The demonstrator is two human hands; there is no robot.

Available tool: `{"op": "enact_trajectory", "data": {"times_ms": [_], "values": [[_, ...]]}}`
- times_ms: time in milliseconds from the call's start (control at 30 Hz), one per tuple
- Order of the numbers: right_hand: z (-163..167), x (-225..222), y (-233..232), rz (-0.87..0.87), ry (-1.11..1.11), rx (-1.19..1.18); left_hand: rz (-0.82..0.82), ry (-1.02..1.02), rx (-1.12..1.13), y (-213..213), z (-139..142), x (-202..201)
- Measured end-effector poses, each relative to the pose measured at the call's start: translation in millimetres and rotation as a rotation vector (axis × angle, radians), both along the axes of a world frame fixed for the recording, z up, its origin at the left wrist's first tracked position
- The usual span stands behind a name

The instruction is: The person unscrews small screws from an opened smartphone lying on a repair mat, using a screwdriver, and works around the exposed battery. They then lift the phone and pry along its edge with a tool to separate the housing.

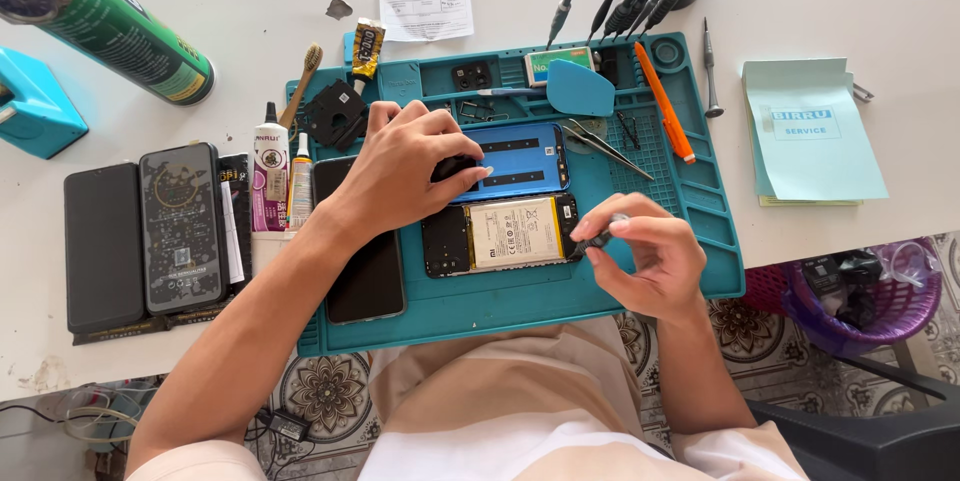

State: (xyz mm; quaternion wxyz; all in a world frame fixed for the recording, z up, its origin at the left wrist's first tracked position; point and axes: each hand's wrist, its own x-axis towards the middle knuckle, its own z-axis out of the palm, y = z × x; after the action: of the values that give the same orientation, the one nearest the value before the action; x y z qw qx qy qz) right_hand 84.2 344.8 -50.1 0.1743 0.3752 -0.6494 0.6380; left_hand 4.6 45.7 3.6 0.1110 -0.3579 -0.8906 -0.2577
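The left hand [415, 166] pins the opened phone [500, 233] steady mid-mat [690, 241]; the right hand [640, 256] pinches a small dark tool [592, 239] at its end.

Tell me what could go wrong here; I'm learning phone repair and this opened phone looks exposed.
1. The right hand works a small dark tool at the end of the opened phone, close to its battery; a slip might nick it.
2. The left hand rests over the blue back cover; pressing could flex or scratch it.
3. Tweezers and small loose parts lie nearby on the teal mat; a sleeve could scatter them.
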Motion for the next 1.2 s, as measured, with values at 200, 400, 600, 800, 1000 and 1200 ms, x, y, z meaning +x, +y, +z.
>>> {"op": "enact_trajectory", "data": {"times_ms": [200, 400, 600, 800, 1000, 1200], "values": [[3.5, 3.9, 0.2, 0.033, -0.103, -0.036, 0.006, 0.001, -0.003, 0.4, 2.9, 0.3], [12.0, -3.5, -4.8, 0.037, 0.046, 0.065, 0.005, -0.012, 0.005, -1.0, 5.6, -0.3], [11.4, -3.8, -2.5, 0.041, 0.053, 0.057, 0.007, -0.021, 0.008, -1.3, 6.7, 0.3], [4.6, -3.5, -5.1, 0.000, 0.031, 0.001, 0.009, -0.025, 0.009, -0.5, 9.1, 1.6], [7.2, 3.5, -5.9, 0.001, -0.034, -0.028, 0.015, -0.039, -0.007, 1.1, 11.1, 2.5], [17.5, 0.8, -12.4, -0.296, 0.237, 0.223, 0.014, -0.025, -0.006, 1.2, 13.0, 3.2]]}}
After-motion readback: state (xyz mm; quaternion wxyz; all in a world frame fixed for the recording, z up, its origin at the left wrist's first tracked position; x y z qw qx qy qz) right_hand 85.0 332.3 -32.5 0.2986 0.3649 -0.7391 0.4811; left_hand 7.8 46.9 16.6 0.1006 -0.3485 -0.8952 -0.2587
